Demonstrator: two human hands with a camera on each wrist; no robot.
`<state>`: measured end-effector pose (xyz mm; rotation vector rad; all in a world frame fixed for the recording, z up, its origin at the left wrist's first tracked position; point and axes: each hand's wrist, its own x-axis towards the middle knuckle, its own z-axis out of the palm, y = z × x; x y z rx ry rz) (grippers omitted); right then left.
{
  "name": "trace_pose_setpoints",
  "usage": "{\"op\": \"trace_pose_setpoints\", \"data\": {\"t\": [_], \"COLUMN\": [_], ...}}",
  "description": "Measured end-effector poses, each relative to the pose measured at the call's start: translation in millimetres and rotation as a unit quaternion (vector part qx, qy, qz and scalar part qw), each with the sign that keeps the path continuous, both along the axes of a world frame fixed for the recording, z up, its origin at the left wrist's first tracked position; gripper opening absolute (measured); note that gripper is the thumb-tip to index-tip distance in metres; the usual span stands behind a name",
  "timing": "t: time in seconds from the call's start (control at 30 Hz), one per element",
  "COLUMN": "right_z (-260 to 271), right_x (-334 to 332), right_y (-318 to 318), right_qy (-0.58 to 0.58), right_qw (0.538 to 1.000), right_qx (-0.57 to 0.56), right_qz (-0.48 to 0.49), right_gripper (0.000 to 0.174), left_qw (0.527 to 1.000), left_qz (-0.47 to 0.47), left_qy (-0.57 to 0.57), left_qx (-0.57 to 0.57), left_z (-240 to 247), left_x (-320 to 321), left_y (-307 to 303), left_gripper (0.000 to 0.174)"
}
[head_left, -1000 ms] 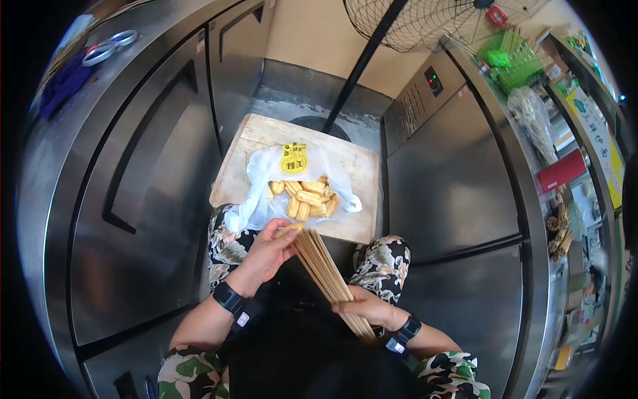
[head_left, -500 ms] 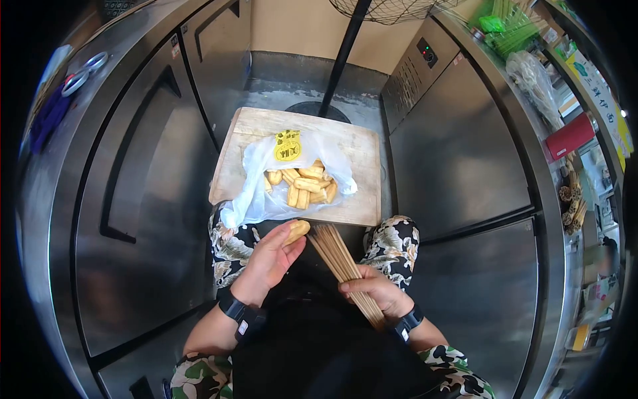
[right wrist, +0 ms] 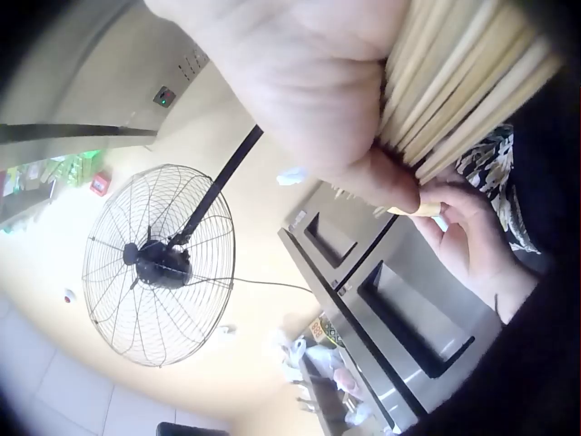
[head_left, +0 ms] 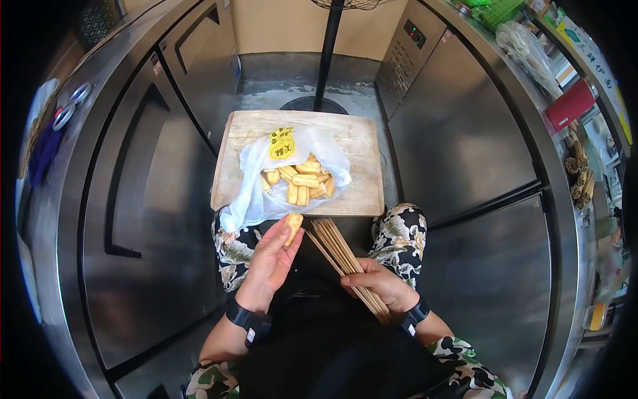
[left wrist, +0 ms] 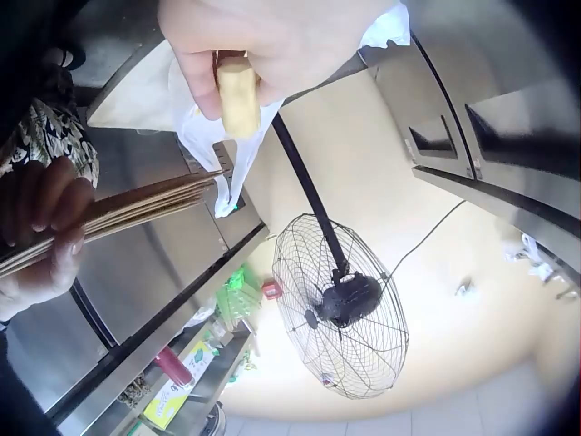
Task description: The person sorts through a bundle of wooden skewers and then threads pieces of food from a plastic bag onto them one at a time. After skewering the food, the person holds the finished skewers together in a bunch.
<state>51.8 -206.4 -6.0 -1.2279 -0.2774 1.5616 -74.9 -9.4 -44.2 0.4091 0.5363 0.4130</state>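
Note:
My left hand (head_left: 264,261) pinches one oblong, golden-yellow fried piece (head_left: 293,228) between thumb and fingers; its end sticks out past the fingertips in the left wrist view. In my right hand (head_left: 385,284) is a thick bundle of thin wooden skewers (head_left: 340,251), gripped near the lower end with the thumb across it. Their tips point up and left toward the fried piece, and one skewer juts slightly from the bundle's left side. Ahead of both hands, an open white plastic bag (head_left: 250,174) with a yellow print holds several more fried pieces (head_left: 304,181).
Beneath the bag lies a pale wooden board (head_left: 364,153), just beyond the person's knees. Steel cabinets (head_left: 163,193) stand close on both sides. Scissors (head_left: 72,106) lie on the left counter, and a red box (head_left: 570,105) is on the right. Behind the board rises a fan's black pole (head_left: 327,60).
The fried piece in my left hand has moved away from the skewer tips and now stands more upright. The right hand still grips the bundle. The head view has tilted downward.

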Motion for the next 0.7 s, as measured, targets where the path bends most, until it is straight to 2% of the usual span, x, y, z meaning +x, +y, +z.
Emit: {"op": "trace_pose_setpoints", "data": {"t": [0.3,0.7], "right_z": [4,1], "right_x": [1,4], "right_y": [8,8], "right_qy": [-0.053,-0.052], "right_qw": [0.998,0.999], "right_qx": [0.019,0.002], "right_qz": [0.03,-0.01], "right_gripper": [0.011,0.007], "left_qw": [0.995,0.962], "left_qz": [-0.003,-0.017], "left_qy": [0.025,0.047], "left_qx": [0.093,0.269], "left_z": [8,18], "left_x": [3,5], "left_y": [-4,-8], "left_gripper": [0.036,0.038]}}
